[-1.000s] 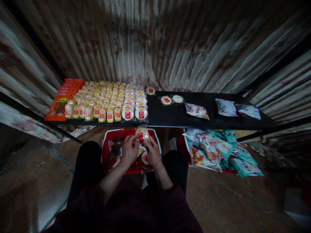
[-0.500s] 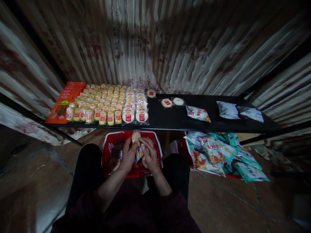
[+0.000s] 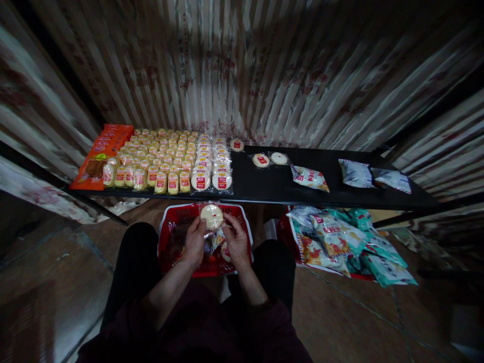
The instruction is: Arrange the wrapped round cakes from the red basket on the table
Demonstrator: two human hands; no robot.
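A round, pale, clear-wrapped pastry (image 3: 212, 217) is held up over the red basket (image 3: 164, 222) between my knees. My left hand (image 3: 194, 241) pinches its left side, thumb on the front. On the right side, the fingers of my right hand (image 3: 236, 239) grip the wrapper's edge. More wrapped snacks lie in the basket below, partly hidden by my hands. Similar round pastries (image 3: 221, 180) stand in two columns on the black shelf (image 3: 257, 187) ahead. Three more lie apart on it, among them a red-labelled pastry (image 3: 260, 160) and a plain-faced pastry (image 3: 279, 158).
Rows of small yellow wrapped cakes (image 3: 161, 182) and orange packs (image 3: 91, 169) fill the shelf's left. A white-red snack bag (image 3: 310, 178) and two silvery bags (image 3: 355, 173) lie on its right. Another red basket (image 3: 284, 233) overflows with snack bags (image 3: 335, 234). A striped curtain (image 3: 227, 91) hangs behind.
The pastry has turned from nearly edge-on to flat toward me, and its round face now shows. My hands have moved apart to its two sides.
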